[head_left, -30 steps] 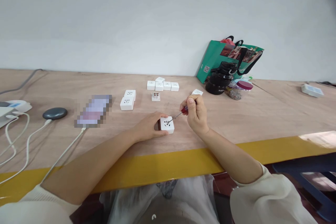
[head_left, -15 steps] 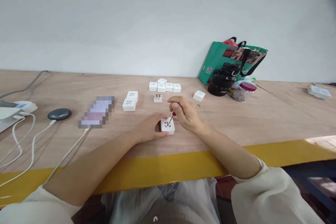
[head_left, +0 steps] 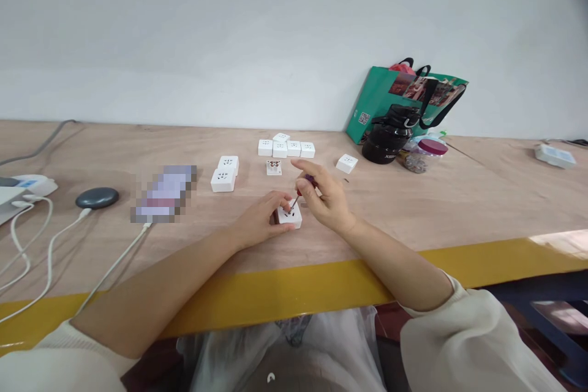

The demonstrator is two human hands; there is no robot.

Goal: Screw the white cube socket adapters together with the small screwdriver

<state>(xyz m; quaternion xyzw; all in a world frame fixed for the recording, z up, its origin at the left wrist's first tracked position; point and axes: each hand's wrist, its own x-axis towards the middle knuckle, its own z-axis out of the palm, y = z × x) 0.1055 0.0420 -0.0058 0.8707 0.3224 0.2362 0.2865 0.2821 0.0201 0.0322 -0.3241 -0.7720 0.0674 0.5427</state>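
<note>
My left hand (head_left: 260,222) grips a square white multi-pin socket (head_left: 290,216) on the wooden tabletop, its fingers along the socket's left side. My right hand (head_left: 325,197) pinches a small red-handled screwdriver (head_left: 302,190) just above it, with the metal shaft reaching down to the socket's face. The fingers hide most of the handle. Beyond the hands stand several matching sockets (head_left: 285,148) in a tight group, a stacked pair (head_left: 223,175) to the left, and a single one (head_left: 346,163) to the right. An opened socket part (head_left: 274,167) with visible metal contacts lies near the group.
A pixelated phone (head_left: 163,194) on a white cable lies left of my hands, near a dark round puck (head_left: 97,198) and white cables. A black bottle (head_left: 389,136), pink-lidded jar (head_left: 425,153) and green bag (head_left: 395,95) stand at the back wall. The table has a yellow front edge (head_left: 275,291).
The screwdriver has swung from a low angle to a steeper one over the socket. My right hand has moved up and left, its fingers more spread. The socket has shifted slightly left.
</note>
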